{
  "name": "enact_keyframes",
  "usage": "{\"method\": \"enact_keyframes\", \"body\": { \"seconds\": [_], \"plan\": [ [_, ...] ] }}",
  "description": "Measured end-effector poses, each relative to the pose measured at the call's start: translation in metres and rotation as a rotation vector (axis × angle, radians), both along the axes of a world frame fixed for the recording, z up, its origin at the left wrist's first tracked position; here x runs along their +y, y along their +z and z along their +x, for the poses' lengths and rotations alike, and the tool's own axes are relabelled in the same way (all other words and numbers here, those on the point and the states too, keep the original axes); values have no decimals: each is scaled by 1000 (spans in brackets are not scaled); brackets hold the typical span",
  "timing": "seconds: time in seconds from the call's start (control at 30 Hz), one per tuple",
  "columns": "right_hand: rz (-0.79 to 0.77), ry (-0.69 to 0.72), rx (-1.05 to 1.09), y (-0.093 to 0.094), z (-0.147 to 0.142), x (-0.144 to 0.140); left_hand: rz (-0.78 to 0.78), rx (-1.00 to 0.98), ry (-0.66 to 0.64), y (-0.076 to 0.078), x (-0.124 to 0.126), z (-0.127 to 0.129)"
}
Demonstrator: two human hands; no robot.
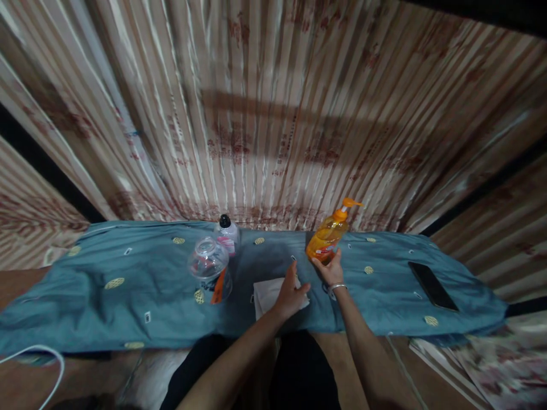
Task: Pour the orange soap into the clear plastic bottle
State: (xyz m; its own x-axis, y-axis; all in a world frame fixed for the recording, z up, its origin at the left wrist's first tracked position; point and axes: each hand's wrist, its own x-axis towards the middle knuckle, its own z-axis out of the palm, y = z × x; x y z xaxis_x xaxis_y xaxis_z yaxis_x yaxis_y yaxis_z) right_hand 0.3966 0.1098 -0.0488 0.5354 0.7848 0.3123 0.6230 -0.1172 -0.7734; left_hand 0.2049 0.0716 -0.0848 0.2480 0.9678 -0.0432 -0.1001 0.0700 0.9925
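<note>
My right hand (330, 272) holds the lower part of a clear pump bottle (327, 238) with orange-yellow liquid and an orange pump head. The bottle leans to the right; whether its base touches the cloth is hidden by the hand. To its left, my left hand (292, 295) has its fingers apart above a folded white sheet (265, 293), which looks like tissue or cloth. Part of that sheet is hidden under the hand. Further left stands a clear plastic cup (209, 270) with a domed lid and an orange-and-black print. Just behind the cup is a small bottle (228, 234) with a black cap.
A teal cloth (141, 267) with yellow patterns covers the long surface. Toward the right end lies a black phone (433, 286). Striped curtains (256, 114) hang directly behind. A white cable (60, 364) curves at the lower left.
</note>
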Motion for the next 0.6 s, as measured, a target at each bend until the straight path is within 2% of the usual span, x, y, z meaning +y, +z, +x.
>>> {"method": "enact_keyframes", "body": {
  "seconds": [0.1, 0.2, 0.23, 0.33, 0.4, 0.5, 0.57, 0.6],
  "plan": [
    [-49, -57, 58, -7, -5, -21, -32, -16, 38, 0, -15, -21],
    [10, -40, 76, -8, -20, -42, -50, -43, 90, -1, -29, -39],
    [60, 4, 67, -7, -29, -47, -51, -53, 110, -2, -32, -44],
    [123, 251, 2, 3, -71, -49, -39, -76, 181, -5, -37, -57],
    [129, 376, -21, 17, -106, -38, -25, -73, 233, -7, -37, -67],
    [124, 519, -39, 47, -158, -5, -1, -27, 292, -10, -35, -85],
    [37, 667, -35, 69, -186, 21, 22, 25, 306, -11, -36, -99],
    [26, 696, -31, 79, -198, 33, 38, 57, 306, -12, -36, -107]
  ]
}}
